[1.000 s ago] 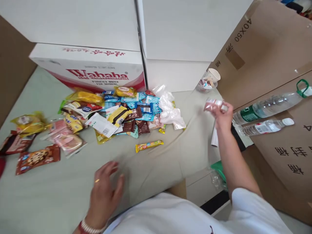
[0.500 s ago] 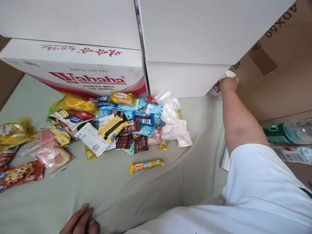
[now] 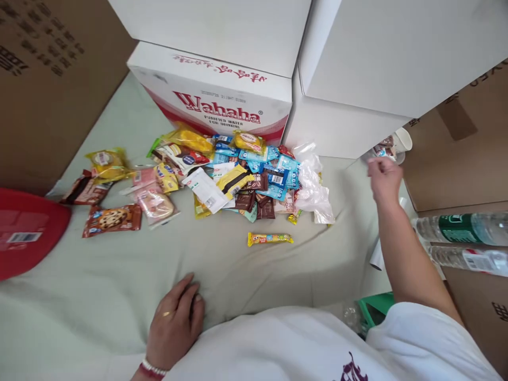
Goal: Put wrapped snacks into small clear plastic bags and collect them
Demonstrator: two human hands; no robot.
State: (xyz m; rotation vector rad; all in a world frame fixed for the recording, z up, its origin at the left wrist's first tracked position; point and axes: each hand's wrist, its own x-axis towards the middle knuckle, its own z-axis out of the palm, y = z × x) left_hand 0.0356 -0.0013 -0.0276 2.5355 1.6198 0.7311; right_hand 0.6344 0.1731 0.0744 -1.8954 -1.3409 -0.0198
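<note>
My left hand [image 3: 177, 323] lies flat on the pale green cloth [image 3: 99, 296] close to my body, fingers stretched out, holding nothing. My right hand [image 3: 383, 177] hovers just in front of a paper cup [image 3: 401, 142] stuffed with wrappers. Its fingers are curled and slightly blurred, and nothing shows in them. A heap of snack packets [image 3: 238, 174] lies in the middle of the cloth, and a single yellow candy bar [image 3: 270, 239] sits apart in front of it. A crumpled clear plastic bag [image 3: 313, 190] rests at the heap's right edge.
A Wahaha carton [image 3: 222, 100] and white boxes [image 3: 392, 69] stand behind the heap. Brown cardboard boxes [image 3: 51, 79] flank both sides. Two water bottles [image 3: 460, 227] lie on the right. A red object [image 3: 24, 233] sits at the left edge. A cookie packet [image 3: 111, 219] lies to the left of the heap.
My right hand carried a wrapper to the paper cup, let it go there and has drawn back a little. My left hand has settled flat on the cloth. The view swung left.
</note>
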